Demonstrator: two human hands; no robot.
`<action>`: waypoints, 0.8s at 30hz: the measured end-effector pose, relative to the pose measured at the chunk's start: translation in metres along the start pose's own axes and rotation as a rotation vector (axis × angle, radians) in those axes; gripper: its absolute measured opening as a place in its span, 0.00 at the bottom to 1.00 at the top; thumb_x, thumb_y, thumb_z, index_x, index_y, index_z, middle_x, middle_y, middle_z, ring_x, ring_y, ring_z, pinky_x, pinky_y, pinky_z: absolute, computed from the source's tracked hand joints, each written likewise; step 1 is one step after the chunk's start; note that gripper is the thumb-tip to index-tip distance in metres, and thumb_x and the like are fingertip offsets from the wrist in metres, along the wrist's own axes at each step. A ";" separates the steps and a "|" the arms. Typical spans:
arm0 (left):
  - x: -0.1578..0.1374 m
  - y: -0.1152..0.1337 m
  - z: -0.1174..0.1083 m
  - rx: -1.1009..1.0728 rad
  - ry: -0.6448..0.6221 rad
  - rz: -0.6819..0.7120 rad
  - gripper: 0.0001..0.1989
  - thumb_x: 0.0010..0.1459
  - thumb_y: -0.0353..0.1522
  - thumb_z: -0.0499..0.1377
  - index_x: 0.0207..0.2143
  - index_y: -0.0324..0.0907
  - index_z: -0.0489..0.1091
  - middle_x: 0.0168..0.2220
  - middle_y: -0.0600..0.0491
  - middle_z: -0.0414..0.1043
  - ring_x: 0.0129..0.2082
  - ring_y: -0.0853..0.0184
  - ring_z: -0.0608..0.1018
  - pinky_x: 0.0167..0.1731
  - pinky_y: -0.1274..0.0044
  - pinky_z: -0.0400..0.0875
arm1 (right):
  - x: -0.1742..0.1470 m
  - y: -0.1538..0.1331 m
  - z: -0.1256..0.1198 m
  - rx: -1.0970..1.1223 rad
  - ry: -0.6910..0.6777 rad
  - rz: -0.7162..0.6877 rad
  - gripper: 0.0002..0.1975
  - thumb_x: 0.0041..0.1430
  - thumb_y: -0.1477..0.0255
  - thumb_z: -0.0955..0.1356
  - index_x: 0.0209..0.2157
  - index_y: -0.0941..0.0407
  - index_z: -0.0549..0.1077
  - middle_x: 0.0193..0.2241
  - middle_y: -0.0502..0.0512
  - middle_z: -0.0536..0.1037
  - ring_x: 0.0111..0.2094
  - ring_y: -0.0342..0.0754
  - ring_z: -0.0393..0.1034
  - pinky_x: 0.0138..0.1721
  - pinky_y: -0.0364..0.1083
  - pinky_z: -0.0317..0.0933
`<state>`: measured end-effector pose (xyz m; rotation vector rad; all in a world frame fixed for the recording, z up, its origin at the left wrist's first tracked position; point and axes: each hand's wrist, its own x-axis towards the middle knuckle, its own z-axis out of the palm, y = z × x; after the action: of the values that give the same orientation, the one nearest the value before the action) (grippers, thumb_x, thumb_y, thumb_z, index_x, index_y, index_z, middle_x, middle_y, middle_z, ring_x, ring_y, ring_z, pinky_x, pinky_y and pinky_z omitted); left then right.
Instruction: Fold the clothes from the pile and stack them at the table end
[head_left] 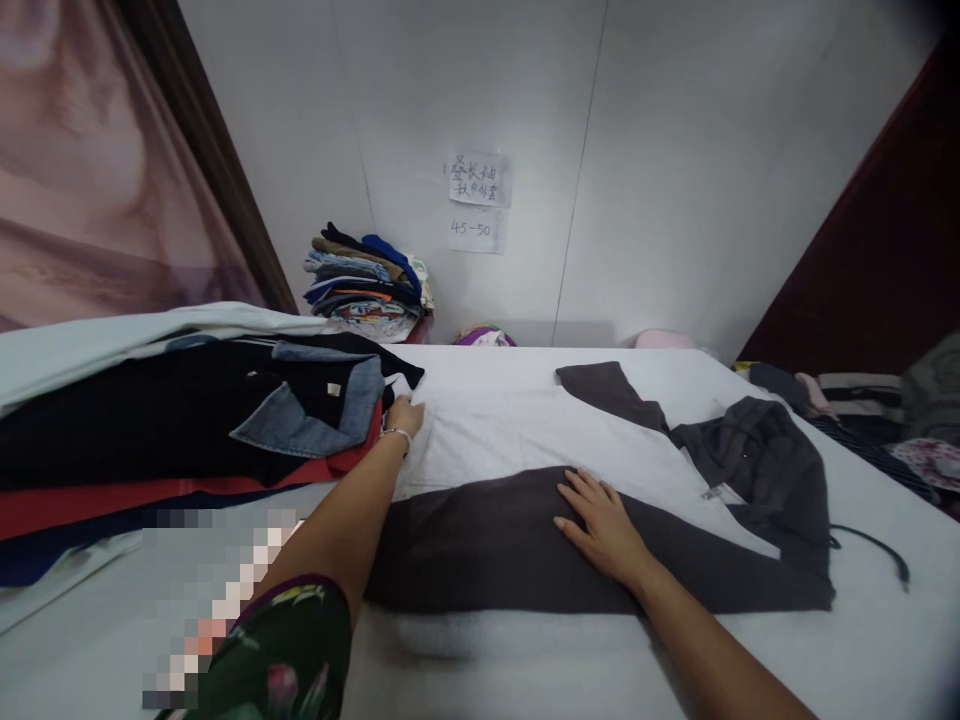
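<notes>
A hooded jacket [487, 440] lies spread on the white table, its hood [780, 470] to the right and its hem to the left. White fabric shows in the middle, with a dark grey folded part along the near side and a dark grey sleeve [611, 385] on the far side. A dark drawstring [877, 545] trails from the hood. My left hand [405, 415] is closed at the far hem corner, beside the clothes pile; its fingertips are partly hidden. Lying flat with fingers spread, my right hand [600, 520] rests on the dark grey part.
Loose garments in black, denim, red and white [172, 410] are heaped at left. A stack of folded clothes [367, 280] stands by the wall. Paper notes [478, 200] hang there. More clothing [862, 400] lies beyond the table's right edge. A curtain [127, 160] hangs at left.
</notes>
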<state>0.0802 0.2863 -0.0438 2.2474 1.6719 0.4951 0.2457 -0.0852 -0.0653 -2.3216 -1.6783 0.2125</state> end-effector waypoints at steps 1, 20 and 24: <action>-0.004 0.002 -0.003 0.004 0.018 0.023 0.23 0.59 0.36 0.51 0.53 0.31 0.63 0.49 0.35 0.71 0.49 0.53 0.74 0.44 0.67 0.68 | 0.000 0.000 0.000 -0.001 -0.001 0.001 0.29 0.62 0.53 0.57 0.60 0.51 0.61 0.65 0.52 0.53 0.66 0.53 0.40 0.63 0.58 0.37; -0.048 0.021 0.007 0.236 -0.221 0.341 0.32 0.61 0.48 0.38 0.63 0.44 0.53 0.67 0.44 0.46 0.66 0.53 0.49 0.59 0.57 0.47 | 0.001 -0.005 -0.008 0.033 -0.018 0.021 0.29 0.62 0.54 0.58 0.61 0.53 0.60 0.65 0.55 0.52 0.66 0.52 0.38 0.63 0.57 0.34; -0.075 0.021 0.016 0.253 -0.248 0.451 0.34 0.60 0.49 0.41 0.63 0.42 0.52 0.68 0.45 0.43 0.66 0.54 0.47 0.60 0.57 0.43 | -0.001 -0.006 -0.009 0.048 0.000 0.019 0.29 0.62 0.54 0.58 0.61 0.52 0.61 0.65 0.55 0.53 0.66 0.52 0.38 0.63 0.57 0.34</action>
<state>0.0855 0.2076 -0.0559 2.7513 1.1596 0.0902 0.2423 -0.0853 -0.0546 -2.3032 -1.6340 0.2543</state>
